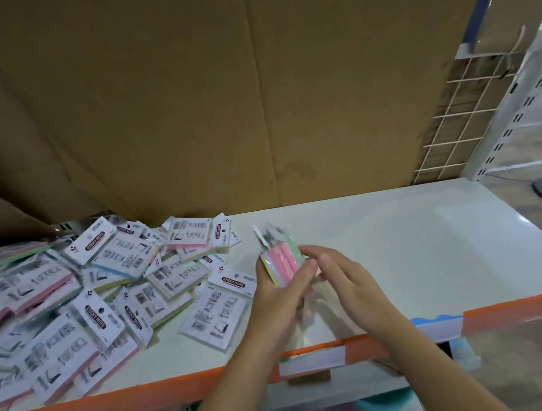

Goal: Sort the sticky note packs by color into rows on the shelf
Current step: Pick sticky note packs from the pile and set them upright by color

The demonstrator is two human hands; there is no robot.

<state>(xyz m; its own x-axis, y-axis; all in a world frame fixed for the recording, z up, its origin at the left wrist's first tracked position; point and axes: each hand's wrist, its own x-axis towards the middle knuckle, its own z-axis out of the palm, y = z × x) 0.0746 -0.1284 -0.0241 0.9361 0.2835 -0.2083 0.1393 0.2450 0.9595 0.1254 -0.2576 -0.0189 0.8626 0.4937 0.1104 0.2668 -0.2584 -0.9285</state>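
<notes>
While the loose heap of white-carded, plastic-wrapped sticky note packs [81,304] covers the left half of the white shelf [418,239], left hand [273,298] has its grip closed on a small fanned stack of pastel packs, pink/green/yellow edges up [282,261]. Stack's long axis runs up-left to down-right, tilted, blurred. Right hand [345,279], fingers loosely spread, touches stack's right edge; holds nothing alone. Bare shelf lies right of both hands, so right hand is nearer for laying rows. No rows visible yet.
</notes>
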